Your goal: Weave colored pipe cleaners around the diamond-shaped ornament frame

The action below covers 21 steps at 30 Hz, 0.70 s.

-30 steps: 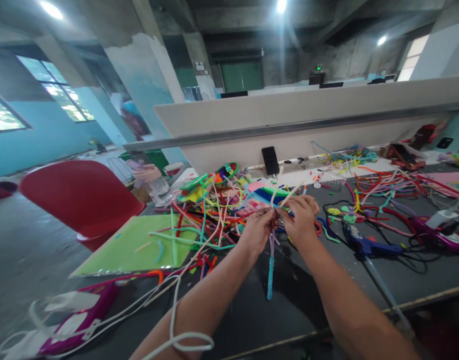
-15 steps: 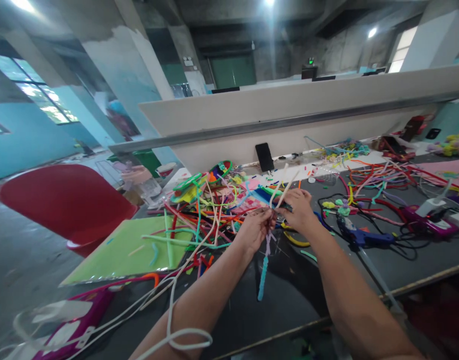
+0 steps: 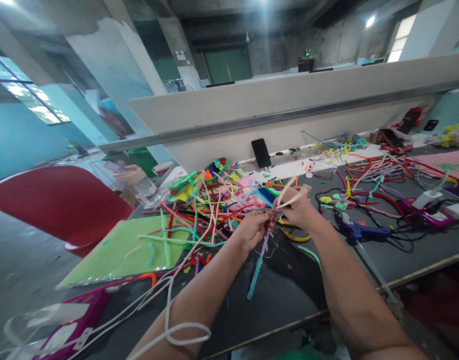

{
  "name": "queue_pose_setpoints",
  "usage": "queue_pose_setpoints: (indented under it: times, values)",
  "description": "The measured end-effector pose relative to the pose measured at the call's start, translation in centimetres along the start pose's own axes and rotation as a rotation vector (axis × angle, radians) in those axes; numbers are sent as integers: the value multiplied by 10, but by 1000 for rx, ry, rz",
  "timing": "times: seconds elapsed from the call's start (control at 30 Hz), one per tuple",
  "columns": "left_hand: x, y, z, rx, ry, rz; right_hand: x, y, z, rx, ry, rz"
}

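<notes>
My left hand [image 3: 258, 227] is pinched closed around a braided strand of pipe cleaners [image 3: 265, 243]. The strand hangs below the fingers, lilac near the hand and turning into a twisted blue tail [image 3: 255, 280]. Cream pipe cleaner ends [image 3: 288, 192] stick up above the two hands. My right hand [image 3: 297, 207] is closed on the cream ends, its fingertips almost touching those of my left hand. The exact crossing of the strands is hidden by the fingers.
A heap of coloured pipe cleaners [image 3: 210, 210] lies behind my left hand. To the right are a blue glue gun [image 3: 364, 231] and a purple power strip [image 3: 426, 212] with cables. A green sheet [image 3: 128, 250], a phone [image 3: 261, 153] and a red chair [image 3: 60, 205] surround the spot.
The cream ends now bend over toward my right hand instead of standing upright. The blue tail has swung left, and the whole view has shifted slightly.
</notes>
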State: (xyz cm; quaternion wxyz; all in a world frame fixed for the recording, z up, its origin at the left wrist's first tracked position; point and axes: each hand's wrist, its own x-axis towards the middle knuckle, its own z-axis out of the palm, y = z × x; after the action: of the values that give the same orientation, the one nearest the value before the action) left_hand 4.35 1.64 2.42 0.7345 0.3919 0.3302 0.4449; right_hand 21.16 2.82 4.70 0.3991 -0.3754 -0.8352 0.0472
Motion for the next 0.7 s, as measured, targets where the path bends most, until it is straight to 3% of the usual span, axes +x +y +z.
queue_pose_setpoints:
  times: [0.27,0.5,0.7]
  values:
    - [1,1,0,-13,78,-11,1,0,0,2,-36,27]
    - [0,1,0,-58,69,-18,1,-5,-1,-5,-20,158]
    - [0,0,0,-78,30,-18,-1,1,0,18,-7,25]
